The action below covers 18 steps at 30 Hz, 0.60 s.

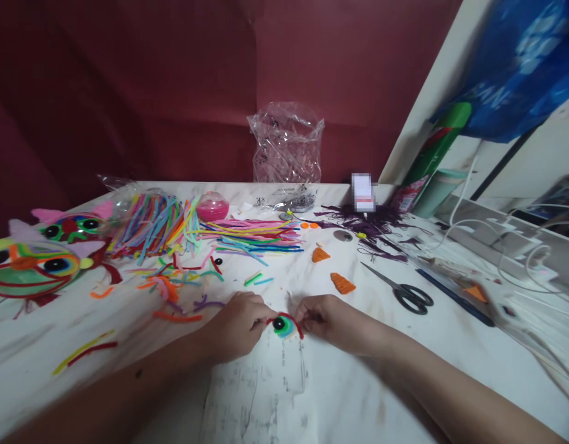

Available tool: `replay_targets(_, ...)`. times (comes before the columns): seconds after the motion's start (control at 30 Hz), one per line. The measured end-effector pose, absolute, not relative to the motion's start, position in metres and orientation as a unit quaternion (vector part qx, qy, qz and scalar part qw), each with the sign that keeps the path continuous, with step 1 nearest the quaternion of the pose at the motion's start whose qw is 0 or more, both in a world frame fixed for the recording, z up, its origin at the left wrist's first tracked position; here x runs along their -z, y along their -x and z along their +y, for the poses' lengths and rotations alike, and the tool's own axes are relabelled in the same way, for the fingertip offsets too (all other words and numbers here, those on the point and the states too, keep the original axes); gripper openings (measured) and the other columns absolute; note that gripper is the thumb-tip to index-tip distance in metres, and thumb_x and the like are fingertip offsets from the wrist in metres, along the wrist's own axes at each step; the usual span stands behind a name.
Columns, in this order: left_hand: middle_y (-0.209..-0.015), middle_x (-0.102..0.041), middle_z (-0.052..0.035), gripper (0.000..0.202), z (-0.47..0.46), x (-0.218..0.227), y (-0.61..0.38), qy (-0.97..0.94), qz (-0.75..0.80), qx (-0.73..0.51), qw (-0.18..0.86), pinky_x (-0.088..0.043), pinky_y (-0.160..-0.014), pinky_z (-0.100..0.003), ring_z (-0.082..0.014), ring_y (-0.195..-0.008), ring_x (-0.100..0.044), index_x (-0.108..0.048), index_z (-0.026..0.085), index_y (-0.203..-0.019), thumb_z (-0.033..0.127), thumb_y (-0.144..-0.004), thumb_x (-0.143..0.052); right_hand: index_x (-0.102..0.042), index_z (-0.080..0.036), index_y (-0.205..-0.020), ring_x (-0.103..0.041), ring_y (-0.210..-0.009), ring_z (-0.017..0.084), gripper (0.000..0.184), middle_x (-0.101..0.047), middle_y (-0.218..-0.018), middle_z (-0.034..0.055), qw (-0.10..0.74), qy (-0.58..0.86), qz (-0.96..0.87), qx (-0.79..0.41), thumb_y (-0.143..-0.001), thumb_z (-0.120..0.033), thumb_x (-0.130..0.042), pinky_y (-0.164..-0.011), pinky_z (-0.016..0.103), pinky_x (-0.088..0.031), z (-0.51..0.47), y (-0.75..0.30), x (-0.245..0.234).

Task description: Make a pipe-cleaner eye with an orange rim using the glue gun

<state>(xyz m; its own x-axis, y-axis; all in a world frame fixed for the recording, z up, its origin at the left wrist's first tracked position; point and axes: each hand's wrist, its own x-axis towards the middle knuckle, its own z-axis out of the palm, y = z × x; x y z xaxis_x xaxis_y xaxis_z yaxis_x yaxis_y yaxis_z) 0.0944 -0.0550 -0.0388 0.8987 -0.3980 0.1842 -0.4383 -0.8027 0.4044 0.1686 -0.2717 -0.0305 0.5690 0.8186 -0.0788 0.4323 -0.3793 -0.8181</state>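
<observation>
A small craft eye (285,328), a black dome with green and blue bands of pipe cleaner around it, lies over a sheet of paper with writing (256,394). A red pipe cleaner (297,321) arches along its upper edge and down its right side. My left hand (238,325) pinches the left end of this red strip. On the other side, my right hand (328,322) has its fingers closed at the strip's right part; its fingertips are partly hidden. Orange wedge-shaped pieces (343,283) and short green and blue pipe cleaner cuttings (253,279) lie just beyond my hands.
Black-handled scissors (404,295) and a dark blue stick (455,297) lie right. Bundled pipe cleaners (148,225) and loose ones (256,234) spread across the back. Two decorated faces (34,268) stand left. Dark purple strands (381,225), a phone (364,192) and white cables (501,228) are back right.
</observation>
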Motion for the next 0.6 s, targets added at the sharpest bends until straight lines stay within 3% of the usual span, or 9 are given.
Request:
replay_targets(0.23, -0.075, -0.061, -0.0018, 0.038, -0.0495, 0.0357, -0.0934, -0.940, -0.258, -0.034, 0.219, -0.036, -0.070, -0.027, -0.0171, -0.075, -0.055, -0.068, 0.020, -0.094, 0.001, -0.072, -0.043, -0.068, -0.017, -0.080, -0.059, -0.065, 0.012, 0.024, -0.069, -0.074, -0.0004, 0.362, 0.809, -0.407, -0.223, -0.075, -0.007, -0.047, -0.059, 0.019, -0.043, -0.2716, -0.1651, 0.0268)
replay_targets(0.47, -0.072, -0.061, -0.0011, 0.044, -0.0501, 0.0384, -0.0931, -0.941, -0.248, -0.045, 0.224, -0.036, -0.069, -0.027, -0.0166, -0.071, -0.054, -0.069, 0.020, -0.093, 0.000, -0.062, -0.045, -0.069, -0.017, -0.080, -0.059, -0.066, 0.011, 0.026, -0.068, -0.073, -0.0008, 0.357, 0.810, -0.410, -0.222, -0.072, -0.004, -0.048, -0.060, 0.018, -0.042, -0.2711, -0.1630, 0.0250)
replay_targets(0.6, -0.071, -0.061, -0.0006, 0.041, -0.0521, 0.0385, -0.0932, -0.944, -0.234, -0.044, 0.229, -0.036, -0.071, -0.028, -0.0162, -0.070, -0.054, -0.069, 0.020, -0.092, 0.002, -0.063, -0.047, -0.068, -0.017, -0.081, -0.056, -0.063, 0.011, 0.023, -0.067, -0.072, -0.0008, 0.340, 0.830, -0.391, -0.209, -0.070, -0.005, -0.052, -0.057, 0.019, -0.041, -0.2689, -0.1603, 0.0258)
